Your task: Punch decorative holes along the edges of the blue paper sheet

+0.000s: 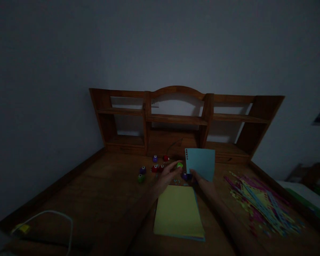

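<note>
My left hand [168, 175] is closed around a small green paper punch [179, 165] above the wooden desk. My right hand [200, 179] pinches the lower edge of a light blue sheet of paper [201, 163], held upright; a column of small punched holes runs down its left edge. The punch sits right at that left edge. A purple punch [185, 175] lies just below, between my hands. Under my forearms lies a stack of yellow paper [178, 209] with blue sheets beneath.
Several small punches stand left of my hands: purple [142, 170], green [140, 178], red [155, 168], another purple [155, 158]. A heap of coloured paper strips [258, 202] covers the right side. A wooden shelf unit [176, 119] backs the desk. A white cable [48, 217] lies front left.
</note>
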{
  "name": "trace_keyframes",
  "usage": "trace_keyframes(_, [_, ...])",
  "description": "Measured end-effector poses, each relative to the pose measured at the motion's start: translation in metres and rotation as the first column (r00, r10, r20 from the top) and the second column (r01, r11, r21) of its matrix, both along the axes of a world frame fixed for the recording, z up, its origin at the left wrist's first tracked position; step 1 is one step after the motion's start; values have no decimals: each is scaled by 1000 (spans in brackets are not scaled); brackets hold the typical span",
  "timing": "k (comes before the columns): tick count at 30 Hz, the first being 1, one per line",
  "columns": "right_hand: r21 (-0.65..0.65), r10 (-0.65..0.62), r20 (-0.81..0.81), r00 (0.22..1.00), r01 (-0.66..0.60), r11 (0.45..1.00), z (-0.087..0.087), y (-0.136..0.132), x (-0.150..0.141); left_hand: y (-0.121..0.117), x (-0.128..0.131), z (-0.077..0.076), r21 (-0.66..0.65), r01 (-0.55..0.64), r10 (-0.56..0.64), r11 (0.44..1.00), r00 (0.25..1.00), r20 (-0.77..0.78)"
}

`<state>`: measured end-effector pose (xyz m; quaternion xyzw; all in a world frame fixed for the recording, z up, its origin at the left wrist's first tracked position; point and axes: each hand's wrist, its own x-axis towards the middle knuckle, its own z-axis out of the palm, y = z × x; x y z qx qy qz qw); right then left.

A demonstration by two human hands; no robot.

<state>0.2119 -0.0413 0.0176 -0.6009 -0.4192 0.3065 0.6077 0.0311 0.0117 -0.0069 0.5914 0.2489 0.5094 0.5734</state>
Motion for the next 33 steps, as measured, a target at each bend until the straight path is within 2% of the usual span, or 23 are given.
trace_keyframes(4, [-27,82,-17,996,-83,996,-2,1,-2,-4,0,0,4,9,-10,1000,1000,3])
trace_keyframes(10, [74,77,-75,994,-72,995,-15,6,-5,-2,2,-4,38,-2,1,999,1000,11])
trace_keyframes(13, [91,117,-31,993,-114,989,-19,8,-2,-2,1,-3,51,7,-6,999,1000,-9])
trace_keyframes(16, [77,102,25,994,-103,992,-19,9,1,-4,1,-1,55,26,-25,998,1000,-13])
trace_keyframes(22, [74,115,90,989,-122,990,-21,6,3,-3,3,-4,-20,18,-18,1000,1000,17])
trace_keyframes(26, [98,120,132,984,-134,986,-25,8,4,-2,4,-5,-26,0,1,1000,1000,31])
trace_keyframes(33, [15,196,82,977,-198,980,-13,3,-3,-5,5,4,-46,-22,25,999,997,71])
